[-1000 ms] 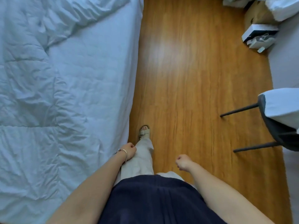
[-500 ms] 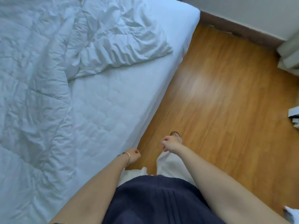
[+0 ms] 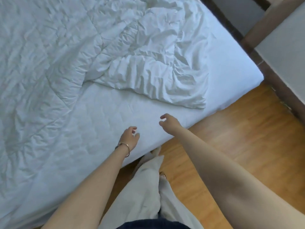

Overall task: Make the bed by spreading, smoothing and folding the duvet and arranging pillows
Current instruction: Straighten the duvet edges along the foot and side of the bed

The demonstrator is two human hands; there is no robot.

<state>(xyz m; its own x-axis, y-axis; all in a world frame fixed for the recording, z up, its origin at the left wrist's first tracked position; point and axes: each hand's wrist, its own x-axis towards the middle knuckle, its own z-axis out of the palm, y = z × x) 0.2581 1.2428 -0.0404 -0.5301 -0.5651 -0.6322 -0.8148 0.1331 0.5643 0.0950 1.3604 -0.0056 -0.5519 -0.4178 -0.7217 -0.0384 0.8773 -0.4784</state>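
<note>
A crumpled white duvet (image 3: pixel 54 66) covers the left and upper part of the bed. Its near corner (image 3: pixel 186 91) lies bunched on the bare mattress sheet (image 3: pixel 115 113). Above the mattress edge, my left hand (image 3: pixel 129 138), with a bracelet at the wrist, hovers with loosely curled fingers and holds nothing. My right hand (image 3: pixel 167 122) reaches over the sheet a short way below the duvet corner, fingers loosely curled, empty. No pillow is in view.
The bed's corner (image 3: pixel 257 76) points to the upper right. A wooden floor (image 3: pixel 239 146) runs along the bed's right side. A dark skirting and wall (image 3: pixel 280 71) stand at the far right. My legs stand against the mattress edge.
I have walked up to the bed's end and turned toward it. Both hands have risen from my sides and reached out over the mattress, their fingers uncurling.
</note>
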